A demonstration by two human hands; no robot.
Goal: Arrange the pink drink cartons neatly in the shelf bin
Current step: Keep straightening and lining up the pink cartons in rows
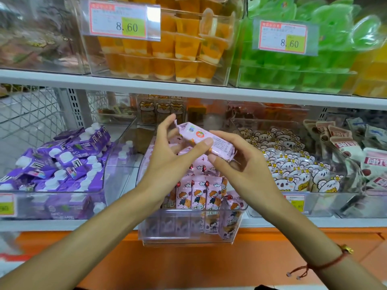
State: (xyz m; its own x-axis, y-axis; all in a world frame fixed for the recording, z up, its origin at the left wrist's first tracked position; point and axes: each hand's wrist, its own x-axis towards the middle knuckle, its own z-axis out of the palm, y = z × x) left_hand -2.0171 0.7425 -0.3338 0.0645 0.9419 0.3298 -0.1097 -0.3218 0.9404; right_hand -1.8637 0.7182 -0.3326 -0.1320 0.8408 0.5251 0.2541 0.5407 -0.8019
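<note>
A pink drink carton point(204, 139) lies sideways in the air above the clear shelf bin point(188, 229). My left hand point(167, 155) pinches its left part, thumb across the front. My right hand point(236, 158) grips its right end between thumb and fingers. Below them, several pink cartons point(199, 193) with a cartoon figure stand upright in a row at the bin's front. More pink cartons lie behind, partly hidden by my hands. One pink carton point(231, 208) leans tilted at the front right corner.
A bin of purple pouches with white caps point(60, 164) stands to the left. A bin of koala-printed packs point(293, 164) stands to the right. The white shelf point(188, 88) overhead carries orange jelly cups point(167, 49) and green jelly cups point(314, 59).
</note>
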